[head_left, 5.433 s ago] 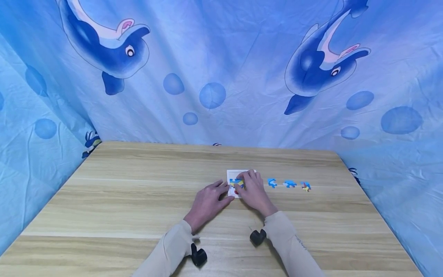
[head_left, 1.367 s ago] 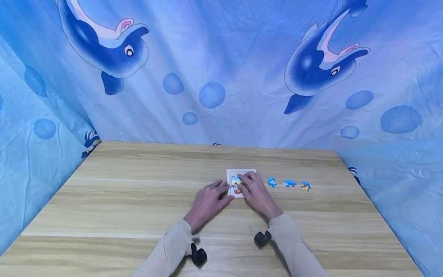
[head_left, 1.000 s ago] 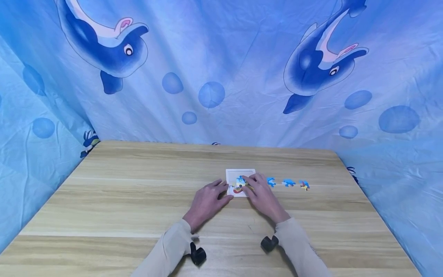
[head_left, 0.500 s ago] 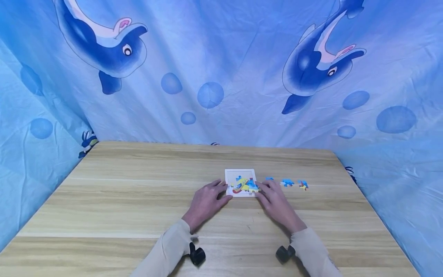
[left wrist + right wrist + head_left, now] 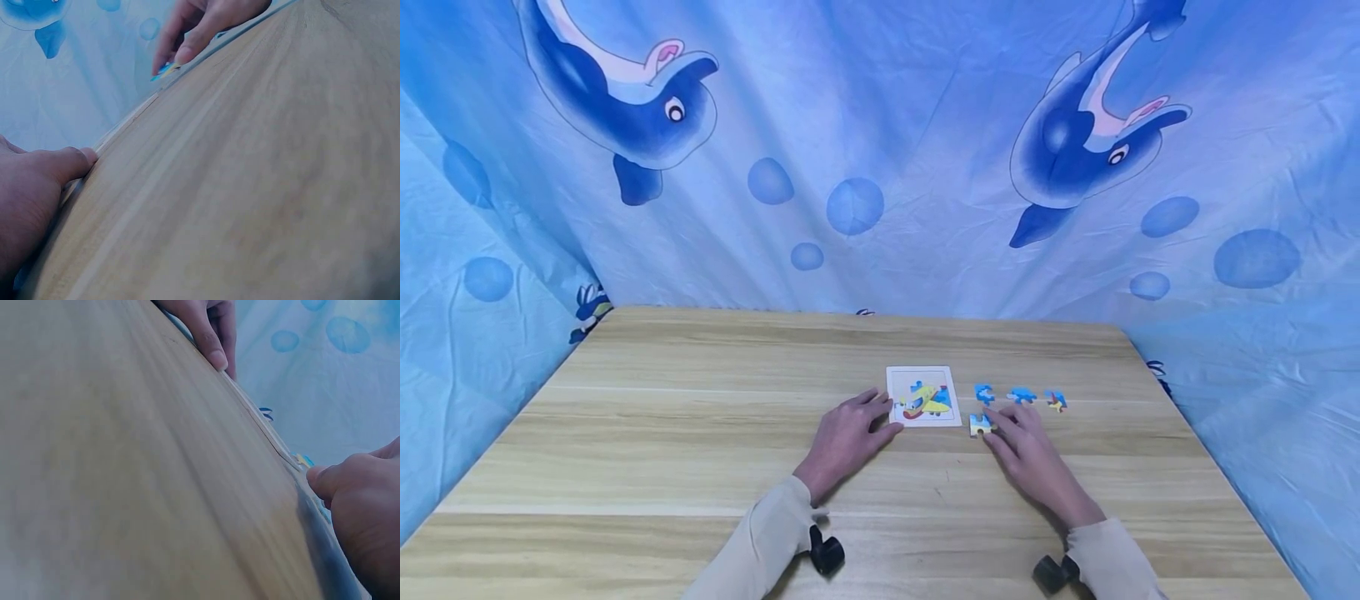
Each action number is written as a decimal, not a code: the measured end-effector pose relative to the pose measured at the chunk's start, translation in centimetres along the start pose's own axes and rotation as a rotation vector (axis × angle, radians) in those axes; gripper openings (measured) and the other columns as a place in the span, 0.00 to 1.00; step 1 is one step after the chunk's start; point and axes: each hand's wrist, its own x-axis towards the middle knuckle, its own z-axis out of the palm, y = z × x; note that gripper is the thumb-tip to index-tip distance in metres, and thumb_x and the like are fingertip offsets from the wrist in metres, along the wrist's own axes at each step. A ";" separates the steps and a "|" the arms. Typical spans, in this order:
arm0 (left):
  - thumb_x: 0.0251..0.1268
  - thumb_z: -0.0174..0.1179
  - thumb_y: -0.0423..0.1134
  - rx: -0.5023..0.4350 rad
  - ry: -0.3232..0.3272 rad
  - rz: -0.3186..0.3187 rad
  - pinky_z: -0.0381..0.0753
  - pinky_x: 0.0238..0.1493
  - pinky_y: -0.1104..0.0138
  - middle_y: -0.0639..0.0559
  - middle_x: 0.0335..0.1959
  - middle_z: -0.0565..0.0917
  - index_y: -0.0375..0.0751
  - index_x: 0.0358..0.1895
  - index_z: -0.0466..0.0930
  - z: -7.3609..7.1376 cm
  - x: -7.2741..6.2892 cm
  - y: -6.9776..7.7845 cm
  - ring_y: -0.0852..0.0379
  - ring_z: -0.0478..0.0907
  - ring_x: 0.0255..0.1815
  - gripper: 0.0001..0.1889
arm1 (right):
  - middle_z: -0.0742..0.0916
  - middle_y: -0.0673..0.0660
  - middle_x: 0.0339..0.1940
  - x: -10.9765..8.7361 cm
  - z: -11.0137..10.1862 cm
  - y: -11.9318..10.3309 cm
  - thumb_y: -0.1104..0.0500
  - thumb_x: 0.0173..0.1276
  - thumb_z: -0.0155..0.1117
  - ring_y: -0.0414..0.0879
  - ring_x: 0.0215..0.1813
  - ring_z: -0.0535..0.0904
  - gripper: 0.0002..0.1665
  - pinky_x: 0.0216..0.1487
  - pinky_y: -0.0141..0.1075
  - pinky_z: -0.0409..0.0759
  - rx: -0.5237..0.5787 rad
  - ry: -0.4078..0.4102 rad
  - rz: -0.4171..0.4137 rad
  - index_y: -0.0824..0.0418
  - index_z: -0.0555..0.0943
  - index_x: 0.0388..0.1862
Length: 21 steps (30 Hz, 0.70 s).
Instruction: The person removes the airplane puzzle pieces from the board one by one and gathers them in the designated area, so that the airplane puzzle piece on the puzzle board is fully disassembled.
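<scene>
A square white-framed jigsaw puzzle board (image 5: 920, 368) lies on the table, with a yellow plane picture and blue parts showing inside. My left hand (image 5: 844, 433) holds its near left corner, thumb at the front edge and fingers at the left edge. To the board's right, my right hand (image 5: 1028, 454) pinches a blue and yellow puzzle piece (image 5: 977, 427) between thumb and fingers, at or just above the table. In the left wrist view the same piece (image 5: 165, 70) shows under the fingertips. The left thumb (image 5: 217, 359) is at the board's edge in the right wrist view.
Three loose puzzle pieces stand in a row beyond the right hand: a blue one (image 5: 984, 394), another blue one (image 5: 1022, 395) and a red, blue and yellow one (image 5: 1056, 401). A curtain with dolphins (image 5: 917, 167) encloses the wooden table (image 5: 700, 417).
My right hand has drawn the blue and yellow piece from over the board to the right, off the frame and nearer the loose row. The left hand has stayed at the board.
</scene>
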 end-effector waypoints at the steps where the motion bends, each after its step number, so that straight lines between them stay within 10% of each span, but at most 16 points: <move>1: 0.62 0.61 0.59 -0.001 -0.001 -0.001 0.80 0.51 0.53 0.51 0.55 0.82 0.49 0.51 0.84 0.0 0.0 0.0 0.49 0.77 0.60 0.22 | 0.78 0.51 0.47 -0.2 -0.1 0.1 0.58 0.68 0.64 0.45 0.54 0.69 0.24 0.51 0.44 0.73 -0.003 -0.001 0.003 0.61 0.77 0.62; 21: 0.62 0.61 0.59 -0.009 0.004 -0.005 0.80 0.52 0.53 0.52 0.56 0.82 0.49 0.54 0.83 0.2 -0.1 -0.1 0.49 0.76 0.60 0.24 | 0.78 0.54 0.50 -1.6 -0.8 1.4 0.59 0.67 0.64 0.47 0.52 0.69 0.23 0.51 0.47 0.72 0.002 -0.035 0.069 0.60 0.78 0.61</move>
